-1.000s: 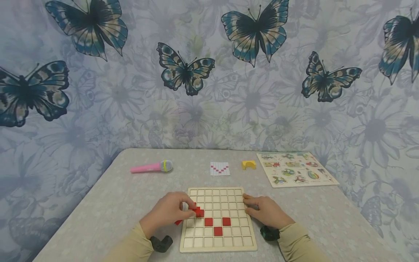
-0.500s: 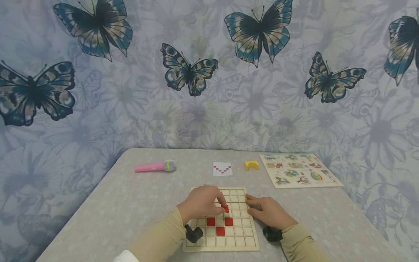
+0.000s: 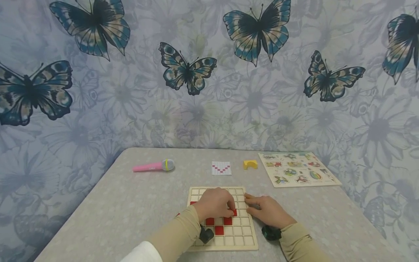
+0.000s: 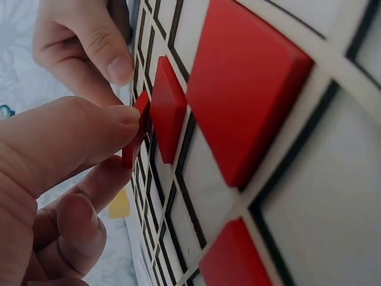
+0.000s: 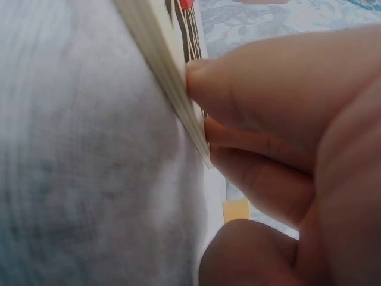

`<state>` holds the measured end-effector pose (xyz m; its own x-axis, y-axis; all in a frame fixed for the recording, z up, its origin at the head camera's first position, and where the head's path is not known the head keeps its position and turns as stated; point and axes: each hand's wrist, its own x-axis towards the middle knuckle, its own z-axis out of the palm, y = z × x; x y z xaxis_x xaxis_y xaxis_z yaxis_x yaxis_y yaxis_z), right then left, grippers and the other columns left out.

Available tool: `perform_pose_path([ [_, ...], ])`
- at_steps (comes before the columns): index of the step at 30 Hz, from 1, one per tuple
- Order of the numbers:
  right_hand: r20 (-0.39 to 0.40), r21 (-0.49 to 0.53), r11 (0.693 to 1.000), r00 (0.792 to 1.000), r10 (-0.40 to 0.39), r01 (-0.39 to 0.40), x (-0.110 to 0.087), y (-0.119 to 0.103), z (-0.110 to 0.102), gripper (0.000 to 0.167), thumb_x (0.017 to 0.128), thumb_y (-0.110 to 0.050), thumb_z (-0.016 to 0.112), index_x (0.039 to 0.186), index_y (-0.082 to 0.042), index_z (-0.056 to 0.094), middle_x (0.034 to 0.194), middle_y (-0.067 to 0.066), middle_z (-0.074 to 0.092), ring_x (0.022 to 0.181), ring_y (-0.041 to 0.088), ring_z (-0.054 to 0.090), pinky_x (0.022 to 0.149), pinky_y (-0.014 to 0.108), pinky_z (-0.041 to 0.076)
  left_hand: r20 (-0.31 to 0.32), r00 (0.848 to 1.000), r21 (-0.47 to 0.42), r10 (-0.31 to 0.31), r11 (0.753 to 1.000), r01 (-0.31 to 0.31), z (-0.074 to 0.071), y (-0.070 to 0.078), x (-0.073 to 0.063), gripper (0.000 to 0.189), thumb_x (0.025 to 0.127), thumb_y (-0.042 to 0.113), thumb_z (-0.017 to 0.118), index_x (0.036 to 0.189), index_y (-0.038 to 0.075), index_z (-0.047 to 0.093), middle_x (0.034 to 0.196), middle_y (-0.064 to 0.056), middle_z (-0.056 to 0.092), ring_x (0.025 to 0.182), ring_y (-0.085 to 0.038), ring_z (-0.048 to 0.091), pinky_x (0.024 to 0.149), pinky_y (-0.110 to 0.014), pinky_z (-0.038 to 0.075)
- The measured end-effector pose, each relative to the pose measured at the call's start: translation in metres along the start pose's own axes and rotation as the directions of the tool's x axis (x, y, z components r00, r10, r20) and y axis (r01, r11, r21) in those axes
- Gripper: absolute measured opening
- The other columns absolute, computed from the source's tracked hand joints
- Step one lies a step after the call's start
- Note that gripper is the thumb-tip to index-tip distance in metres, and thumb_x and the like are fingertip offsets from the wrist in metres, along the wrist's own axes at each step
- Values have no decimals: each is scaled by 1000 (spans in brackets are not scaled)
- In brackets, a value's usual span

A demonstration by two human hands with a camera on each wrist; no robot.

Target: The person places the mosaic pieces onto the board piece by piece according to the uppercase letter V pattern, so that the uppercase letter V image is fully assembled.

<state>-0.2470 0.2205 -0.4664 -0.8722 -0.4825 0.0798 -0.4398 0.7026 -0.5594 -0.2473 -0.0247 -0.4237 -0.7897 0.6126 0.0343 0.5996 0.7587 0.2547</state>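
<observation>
A wooden grid board (image 3: 240,238) lies at the near middle of the table. Three red tiles (image 3: 219,230) sit in its cells in a V shape, and another red tile (image 3: 193,202) shows near its left edge. My left hand (image 3: 230,209) reaches over the board and pinches a red tile (image 4: 136,134) between thumb and finger, edge-down just above a cell. That cell is beside a seated red tile (image 4: 168,110). My right hand (image 3: 253,204) grips the board's right edge (image 5: 161,65), with its fingertips (image 5: 238,77) against the rim.
At the back of the table lie a pink toy microphone (image 3: 153,166), a small pattern card (image 3: 221,168), a yellow block (image 3: 250,164) and a picture puzzle board (image 3: 296,169). A loose red piece (image 3: 178,214) shows left of the grid board. The wall stands right behind the table.
My left hand has carried a red tile from the board's left side across to its right half and lowered it. My right hand has stayed on the board's edge.
</observation>
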Motion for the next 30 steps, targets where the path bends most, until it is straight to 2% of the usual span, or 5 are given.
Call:
perform_pose_path([
  [2, 4, -8, 1000, 1000, -2, 2, 0, 0, -1, 42, 100, -30, 68, 137, -11, 66, 151, 6, 55, 64, 11, 59, 69, 26, 44, 0, 1000, -7, 3, 1000, -3, 1, 0, 2, 7, 85, 29, 82, 84, 35, 79, 80, 28, 66, 70, 3, 54, 60, -24, 45],
  [10, -9, -33, 999, 1000, -15, 15, 0, -1, -2, 42, 100, -31, 68, 137, -12, 67, 150, 4, 57, 82, 12, 69, 74, 26, 46, -1, 1000, -33, 6, 999, -6, 2, 3, 5, 11, 85, 27, 82, 78, 34, 77, 75, 28, 63, 68, 2, 53, 60, -22, 45],
  [14, -4, -27, 1000, 1000, -13, 12, -1, -1, -2, 42, 100, -31, 68, 137, -12, 67, 150, 4, 57, 76, 14, 66, 71, 25, 45, 5, 1000, -27, 16, 1000, -16, 5, 3, 7, 9, 85, 27, 83, 79, 32, 78, 73, 27, 62, 68, 3, 53, 60, -22, 44],
  [19, -16, -25, 1000, 1000, -8, 7, -1, -1, -2, 41, 99, -30, 69, 136, -12, 67, 149, 3, 58, 105, 22, 71, 78, 24, 48, 16, 1000, -31, 0, 1000, 0, 7, 4, 8, 11, 85, 27, 83, 77, 33, 77, 72, 26, 61, 67, 2, 53, 59, -22, 45],
  [30, -4, -24, 999, 1000, 22, -22, 0, -1, -1, 42, 99, -31, 69, 136, -12, 67, 150, 2, 57, 101, 20, 71, 78, 27, 47, 25, 999, -63, -41, 997, 42, 10, 4, 7, 9, 88, 28, 80, 81, 32, 77, 79, 24, 65, 66, 1, 55, 59, -25, 46],
])
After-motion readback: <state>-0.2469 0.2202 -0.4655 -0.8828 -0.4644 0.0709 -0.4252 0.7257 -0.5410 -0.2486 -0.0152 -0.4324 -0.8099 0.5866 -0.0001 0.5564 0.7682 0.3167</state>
